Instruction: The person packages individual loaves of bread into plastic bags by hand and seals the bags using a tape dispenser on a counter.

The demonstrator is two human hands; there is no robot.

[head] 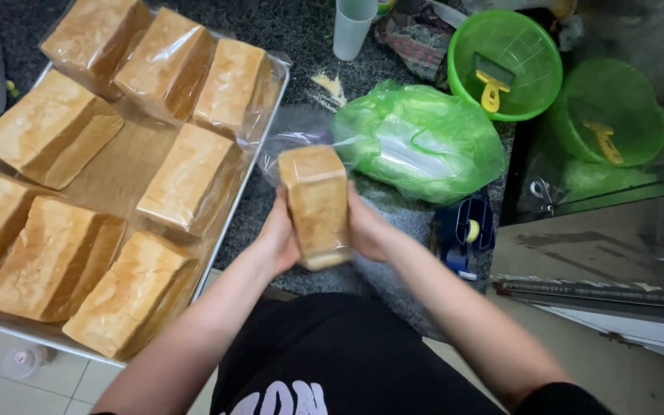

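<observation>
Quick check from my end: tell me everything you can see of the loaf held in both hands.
The loaf is a golden-brown, rectangular block of bread with a paler, finely textured crust. It stands on end, slightly tilted, above the dark speckled counter. The left hand and right hand press its sides. Clear plastic bag trails behind its top.

The held loaf (317,206) hides both palms. At the table's far edge, the white cup (353,23) is cut off, and the tray's (234,219) left loaves run out of frame.
</observation>
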